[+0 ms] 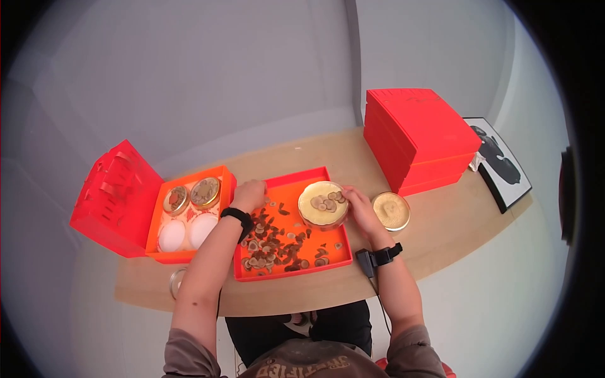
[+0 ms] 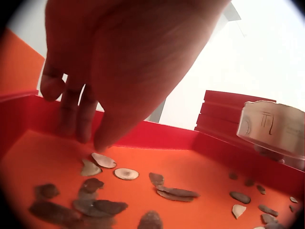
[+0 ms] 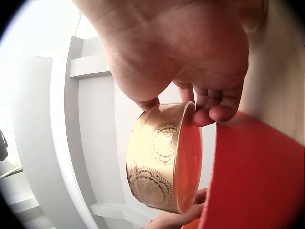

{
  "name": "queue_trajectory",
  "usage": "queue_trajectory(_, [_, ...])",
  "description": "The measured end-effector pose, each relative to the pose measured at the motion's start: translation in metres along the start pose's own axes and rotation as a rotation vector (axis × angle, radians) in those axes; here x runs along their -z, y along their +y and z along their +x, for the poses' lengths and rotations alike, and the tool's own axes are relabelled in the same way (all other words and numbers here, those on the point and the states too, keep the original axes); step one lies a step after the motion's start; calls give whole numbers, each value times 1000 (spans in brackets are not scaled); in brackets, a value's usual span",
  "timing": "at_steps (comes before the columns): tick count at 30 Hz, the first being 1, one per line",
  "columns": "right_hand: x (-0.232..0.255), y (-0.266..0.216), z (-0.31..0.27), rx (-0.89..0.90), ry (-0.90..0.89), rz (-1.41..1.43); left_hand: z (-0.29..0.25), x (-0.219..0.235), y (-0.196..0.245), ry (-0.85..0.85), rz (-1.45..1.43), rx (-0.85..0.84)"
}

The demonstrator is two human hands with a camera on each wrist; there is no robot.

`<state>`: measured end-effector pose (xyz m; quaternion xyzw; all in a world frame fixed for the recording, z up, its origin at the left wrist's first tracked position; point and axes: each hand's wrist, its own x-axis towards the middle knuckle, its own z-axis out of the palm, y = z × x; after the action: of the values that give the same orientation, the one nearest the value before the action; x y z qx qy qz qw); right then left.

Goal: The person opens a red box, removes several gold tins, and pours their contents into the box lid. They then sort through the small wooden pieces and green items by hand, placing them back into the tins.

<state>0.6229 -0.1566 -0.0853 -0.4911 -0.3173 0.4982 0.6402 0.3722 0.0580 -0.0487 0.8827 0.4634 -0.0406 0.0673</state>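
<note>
My right hand [image 1: 360, 210] grips a round clear jar [image 1: 323, 218] by its rim, thumb on one side and fingers on the other. The jar has a gold patterned band [image 3: 151, 160], and several dried slices [image 1: 328, 201] lie in it. It is held over the right part of a shallow red tray [image 1: 296, 274] with an orange floor. Many brown-edged dried slices [image 1: 268, 249] are scattered there. At the tray's far left corner, my left hand [image 1: 250, 195] points its fingers down. In the left wrist view its fingertips [image 2: 101, 143] are right at a pale slice [image 2: 104, 161].
Left of the tray stands an open red box [image 1: 165, 257] holding two jars of slices [image 1: 205, 192] and two white rounds [image 1: 171, 235]. A gold round container [image 1: 391, 211] sits right of the tray. Behind are stacked red boxes [image 1: 419, 142] and a framed picture [image 1: 501, 160].
</note>
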Motion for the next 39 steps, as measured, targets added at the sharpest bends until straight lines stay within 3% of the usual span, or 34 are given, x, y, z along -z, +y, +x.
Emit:
queue_trajectory(2, [1,1,2,7,-12,-5,-1,5,2,-40,11,67])
queue_trajectory(15, [0,4,4,4,-11,1,9,-10,-16,55,-127,66])
queue_trajectory(18, [-2,3,3,1,11,8,18,-12,-27,54,-266,-40])
queue_trajectory(20, [-3,0,2,9,10,10,24,-14,-32,-89,-292,-192])
queue_trajectory(23, [-2,-1,1,1,-17,7,9,2,-14,-131,-216,-153])
queue_trajectory(27, [-1,2,3,10,-5,2,12,-9,-15,-109,-240,-189])
queue_trajectory(35, [-2,2,2,0,15,-1,-2,-10,-4,22,-3,-161])
queue_trajectory(39, [-4,-1,1,-1,14,-2,2,-10,-5,-30,-49,-162])
